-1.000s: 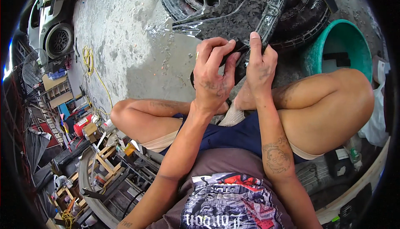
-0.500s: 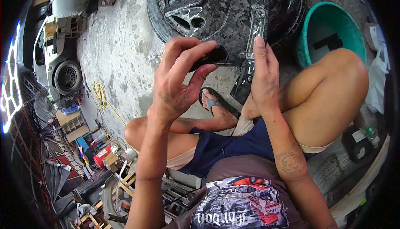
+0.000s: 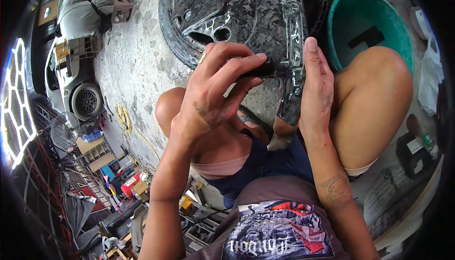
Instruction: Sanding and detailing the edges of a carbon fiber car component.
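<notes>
A glossy black panel (image 3: pixel 256 18) with a flecked pattern and openings lies on a tyre (image 3: pixel 168 32) in front of me. My left hand (image 3: pixel 213 89) is closed on a short black piece (image 3: pixel 263 68) at the panel's near edge, finger and thumb on opposite sides. My right hand (image 3: pixel 317 89) lies along the right side of the narrow glossy strip (image 3: pixel 291 94) that extends toward me from the panel. Its fingers are together and slightly curled around that edge, with the fingertips partly hidden.
A green tub (image 3: pixel 369 9) with dark pieces is at right, beside a white bag (image 3: pixel 429 89). At upper left, a person in grey (image 3: pixel 76 18) bends near a car (image 3: pixel 57 70). A yellow hose (image 3: pixel 123 118), a fan (image 3: pixel 64 132) and clutter (image 3: pixel 109 174) lie left. My knees flank the strip.
My left knee has risen beside the panel. Both hands have shifted slightly right in view, still at the panel's edge. A person has come into view at upper left as the view moved.
</notes>
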Motion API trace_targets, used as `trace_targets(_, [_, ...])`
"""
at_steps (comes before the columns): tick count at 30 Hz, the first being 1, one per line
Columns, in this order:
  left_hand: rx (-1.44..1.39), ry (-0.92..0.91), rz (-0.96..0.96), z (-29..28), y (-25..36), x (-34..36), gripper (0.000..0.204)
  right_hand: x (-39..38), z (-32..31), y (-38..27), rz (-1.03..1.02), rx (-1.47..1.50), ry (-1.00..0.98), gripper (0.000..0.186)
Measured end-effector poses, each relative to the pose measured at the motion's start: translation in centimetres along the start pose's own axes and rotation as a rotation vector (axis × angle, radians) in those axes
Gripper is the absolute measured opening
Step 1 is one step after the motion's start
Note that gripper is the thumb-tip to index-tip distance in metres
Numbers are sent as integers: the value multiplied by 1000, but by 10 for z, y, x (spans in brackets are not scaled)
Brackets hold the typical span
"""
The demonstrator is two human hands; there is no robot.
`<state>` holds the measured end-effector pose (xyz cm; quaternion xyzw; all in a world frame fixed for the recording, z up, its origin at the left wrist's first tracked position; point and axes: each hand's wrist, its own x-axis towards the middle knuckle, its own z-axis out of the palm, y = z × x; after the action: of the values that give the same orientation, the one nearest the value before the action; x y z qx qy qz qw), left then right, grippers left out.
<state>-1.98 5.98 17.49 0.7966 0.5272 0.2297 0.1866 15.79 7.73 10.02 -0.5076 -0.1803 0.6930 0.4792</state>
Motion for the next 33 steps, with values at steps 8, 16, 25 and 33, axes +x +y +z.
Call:
trace_targets(8, [-15, -37, 76, 14, 1, 16, 44, 2, -5, -9, 32, -41, 31, 46])
trace_targets(16, [-68, -28, 203, 26, -1, 26, 42, 3, -14, -14, -8, 2, 29, 43])
trace_targets(25, [-33, -28, 118, 31, -1, 23, 46, 7, -13, -15, -12, 2, 39, 40])
trace_targets(33, [-45, -21, 186, 36, 0, 22, 40, 8, -16, -13, -45, 15, 79, 40])
